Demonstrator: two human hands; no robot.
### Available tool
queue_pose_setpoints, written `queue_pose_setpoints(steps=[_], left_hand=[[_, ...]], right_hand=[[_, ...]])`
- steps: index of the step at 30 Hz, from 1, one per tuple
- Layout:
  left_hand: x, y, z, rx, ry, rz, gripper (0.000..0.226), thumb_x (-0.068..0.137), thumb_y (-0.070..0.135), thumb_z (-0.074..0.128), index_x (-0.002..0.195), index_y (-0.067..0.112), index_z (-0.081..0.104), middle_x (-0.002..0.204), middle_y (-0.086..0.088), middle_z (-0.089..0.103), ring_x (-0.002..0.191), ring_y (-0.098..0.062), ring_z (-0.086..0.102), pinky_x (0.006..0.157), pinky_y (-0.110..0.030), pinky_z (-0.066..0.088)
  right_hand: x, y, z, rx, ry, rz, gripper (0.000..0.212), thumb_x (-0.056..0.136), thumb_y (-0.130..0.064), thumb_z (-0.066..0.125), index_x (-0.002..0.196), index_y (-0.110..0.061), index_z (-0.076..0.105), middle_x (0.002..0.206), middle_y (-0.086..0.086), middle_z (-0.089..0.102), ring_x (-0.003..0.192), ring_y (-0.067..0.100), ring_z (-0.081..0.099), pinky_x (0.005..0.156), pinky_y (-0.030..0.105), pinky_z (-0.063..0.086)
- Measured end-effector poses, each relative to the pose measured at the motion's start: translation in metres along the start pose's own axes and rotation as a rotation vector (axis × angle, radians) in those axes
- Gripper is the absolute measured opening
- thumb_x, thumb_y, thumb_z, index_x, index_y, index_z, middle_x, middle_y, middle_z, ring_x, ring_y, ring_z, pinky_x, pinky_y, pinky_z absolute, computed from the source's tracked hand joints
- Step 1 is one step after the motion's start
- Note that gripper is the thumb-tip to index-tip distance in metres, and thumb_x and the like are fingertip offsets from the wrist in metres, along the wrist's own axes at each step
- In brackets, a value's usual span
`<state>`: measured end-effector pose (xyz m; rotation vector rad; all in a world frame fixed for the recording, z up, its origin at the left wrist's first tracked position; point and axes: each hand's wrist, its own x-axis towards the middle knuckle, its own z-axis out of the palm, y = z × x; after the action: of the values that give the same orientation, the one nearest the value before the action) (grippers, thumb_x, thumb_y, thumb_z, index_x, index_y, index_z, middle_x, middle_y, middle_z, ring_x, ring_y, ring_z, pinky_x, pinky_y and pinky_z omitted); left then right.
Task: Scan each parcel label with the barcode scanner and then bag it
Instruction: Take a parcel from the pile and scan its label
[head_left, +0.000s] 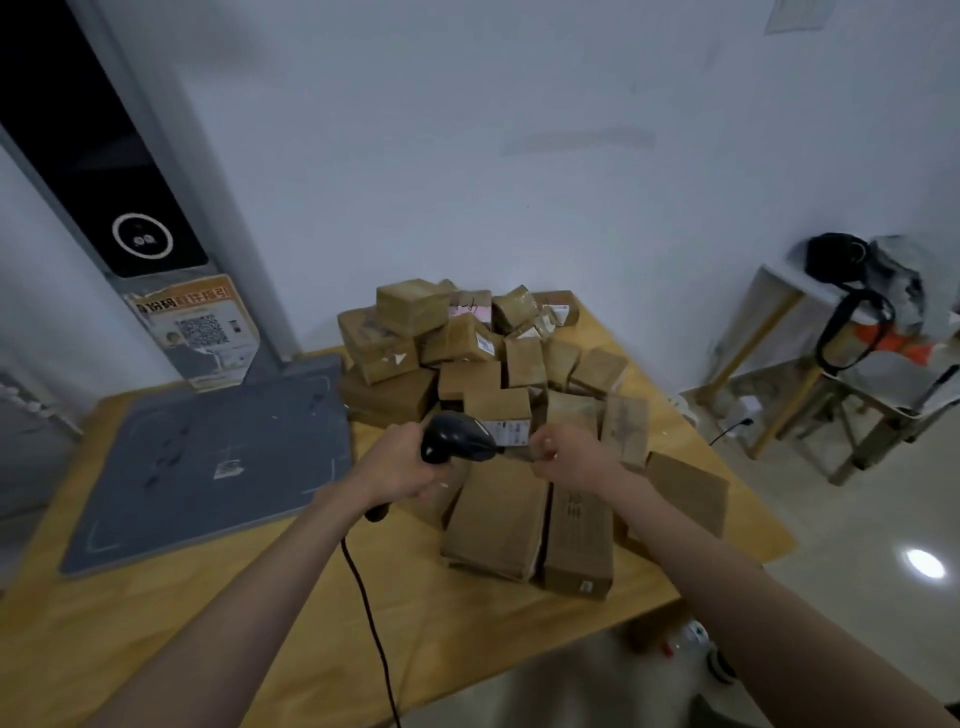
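Note:
My left hand (402, 462) grips the handle of a black barcode scanner (457, 439), whose head points right at a white label (511, 432) on a small brown parcel (498, 410). My right hand (563, 457) has its fingers curled round the lower right edge of that parcel. The scanner's black cable (371, 623) hangs down toward me over the table. A heap of brown cardboard parcels (467, 343) covers the right half of the wooden table (291, 623), with two long boxes (535, 525) lying nearest me.
A grey mat (208, 457) lies on the table's left side, below a dark upright device with a QR-code poster (197, 327). To the right stand a white side table and stools with a black bag (836, 260). White wall behind.

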<state>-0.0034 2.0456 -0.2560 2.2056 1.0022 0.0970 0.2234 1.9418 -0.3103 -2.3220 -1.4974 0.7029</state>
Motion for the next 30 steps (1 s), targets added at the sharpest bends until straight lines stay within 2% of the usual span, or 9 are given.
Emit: queue_pose_setpoints(steps=[4,8,11,14,18,21,24,26,30], left_hand=[[0.019,-0.01,-0.011,-0.013,-0.004,-0.006,0.009,0.088,0.016,0.071,0.086,0.018,0.063,0.058,0.004,0.066,0.055,-0.016,0.07,0.06,-0.035,0.061],[0.041,-0.021,-0.017,-0.023,0.02,-0.043,0.009,0.088,0.015,0.07,0.09,0.008,0.066,0.058,-0.001,0.068,0.054,-0.016,0.069,0.06,-0.034,0.059],[0.056,-0.029,-0.018,-0.062,0.05,-0.085,0.008,0.086,0.013,0.071,0.088,0.007,0.066,0.059,-0.005,0.068,0.055,-0.018,0.07,0.058,-0.032,0.058],[0.07,-0.036,-0.015,-0.069,0.061,-0.124,0.008,0.086,0.012,0.071,0.083,0.013,0.064,0.059,-0.006,0.069,0.054,-0.017,0.069,0.059,-0.031,0.057],[0.087,-0.044,-0.012,-0.11,0.081,-0.196,0.008,0.086,0.011,0.071,0.088,0.006,0.065,0.066,-0.009,0.07,0.054,-0.018,0.069,0.059,-0.034,0.057],[0.096,-0.048,-0.008,-0.115,0.077,-0.238,0.007,0.087,0.013,0.071,0.086,0.013,0.065,0.069,-0.008,0.071,0.056,-0.018,0.069,0.06,-0.034,0.057],[0.1,-0.051,-0.005,-0.124,0.071,-0.272,0.017,0.086,0.013,0.072,0.081,0.024,0.06,0.067,-0.001,0.069,0.054,-0.013,0.068,0.056,-0.027,0.055],[0.101,-0.054,-0.003,-0.137,0.069,-0.299,0.018,0.085,0.013,0.072,0.081,0.025,0.061,0.069,0.001,0.069,0.054,-0.012,0.068,0.057,-0.028,0.055],[0.1,-0.061,0.0,-0.145,0.071,-0.326,0.011,0.085,0.013,0.071,0.084,0.02,0.063,0.072,-0.002,0.069,0.057,-0.017,0.069,0.062,-0.038,0.058]], right_hand=[[0.034,-0.003,-0.001,-0.056,-0.016,0.014,0.044,0.089,-0.029,0.068,0.13,-0.018,0.056,0.125,0.005,0.062,0.109,0.022,0.061,0.089,0.037,0.055],[0.072,0.004,-0.001,-0.083,-0.032,0.022,0.043,0.087,-0.029,0.07,0.125,-0.014,0.056,0.117,0.008,0.063,0.104,0.023,0.061,0.086,0.039,0.054],[0.103,0.011,0.003,-0.106,-0.023,0.026,0.057,0.089,-0.027,0.068,0.14,-0.012,0.047,0.137,0.012,0.054,0.119,0.026,0.055,0.093,0.036,0.05],[0.129,0.017,0.005,-0.144,-0.039,0.019,0.074,0.092,-0.018,0.067,0.154,-0.007,0.029,0.158,0.012,0.029,0.138,0.028,0.042,0.104,0.035,0.043],[0.162,0.026,0.013,-0.194,-0.078,-0.009,0.072,0.091,-0.011,0.067,0.151,-0.005,0.028,0.159,0.01,0.021,0.133,0.031,0.044,0.102,0.038,0.045],[0.185,0.034,0.019,-0.222,-0.113,-0.02,0.076,0.088,-0.008,0.069,0.152,-0.008,0.026,0.16,0.008,0.016,0.131,0.033,0.045,0.101,0.041,0.048],[0.198,0.037,0.027,-0.281,-0.121,-0.038,0.061,0.09,-0.004,0.066,0.143,-0.007,0.036,0.158,0.009,0.018,0.122,0.031,0.051,0.096,0.04,0.049],[0.204,0.039,0.034,-0.288,-0.097,-0.034,0.053,0.09,-0.003,0.066,0.136,-0.009,0.041,0.154,0.009,0.024,0.118,0.03,0.052,0.094,0.04,0.05],[0.209,0.041,0.041,-0.279,-0.068,-0.084,0.062,0.084,-0.006,0.072,0.136,-0.015,0.039,0.146,0.008,0.035,0.129,0.029,0.043,0.1,0.042,0.047]])
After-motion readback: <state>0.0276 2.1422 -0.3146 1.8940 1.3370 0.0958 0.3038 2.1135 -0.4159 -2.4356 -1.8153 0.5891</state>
